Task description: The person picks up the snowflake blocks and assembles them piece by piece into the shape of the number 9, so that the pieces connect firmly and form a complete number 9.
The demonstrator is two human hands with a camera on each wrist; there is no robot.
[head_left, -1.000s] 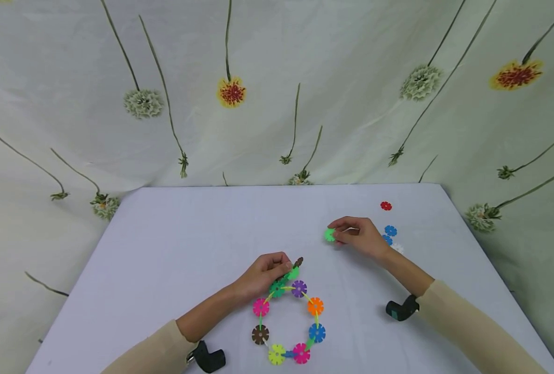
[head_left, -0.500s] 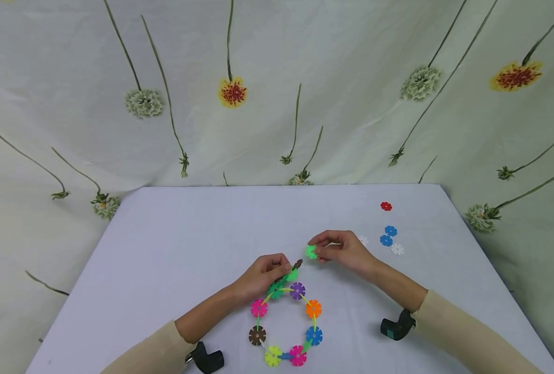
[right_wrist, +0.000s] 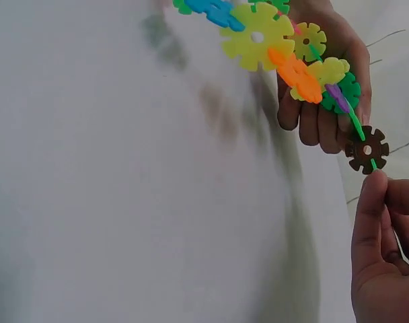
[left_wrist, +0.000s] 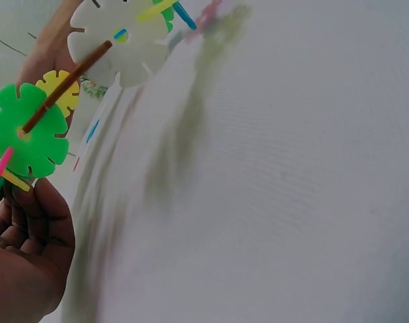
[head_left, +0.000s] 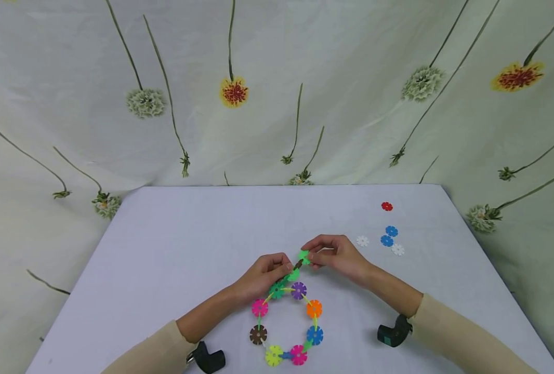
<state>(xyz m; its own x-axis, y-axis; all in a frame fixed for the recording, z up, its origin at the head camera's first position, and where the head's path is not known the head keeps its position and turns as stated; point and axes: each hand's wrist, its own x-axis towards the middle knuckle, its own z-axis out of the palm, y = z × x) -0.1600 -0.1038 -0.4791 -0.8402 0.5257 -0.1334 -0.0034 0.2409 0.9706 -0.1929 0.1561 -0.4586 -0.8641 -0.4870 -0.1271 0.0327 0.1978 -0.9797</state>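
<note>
Watching my feed: right hand (head_left: 335,252) is pinching bright green disc (head_left: 303,256) between thumb and fingers, having just been carrying it leftward; disc is now meeting brown disc (head_left: 298,265) at chain's tail. Left hand (head_left: 266,270) is staying put, fingers curled, gripping tail just below brown disc. To me, joining is likely beginning; whether slots are engaging, I cannot tell. Linked-disc ring (head_left: 260,307) is extending below left hand over tabletop (head_left: 188,223). White disc (head_left: 363,241) is now showing, right hand no longer covering it.
</note>
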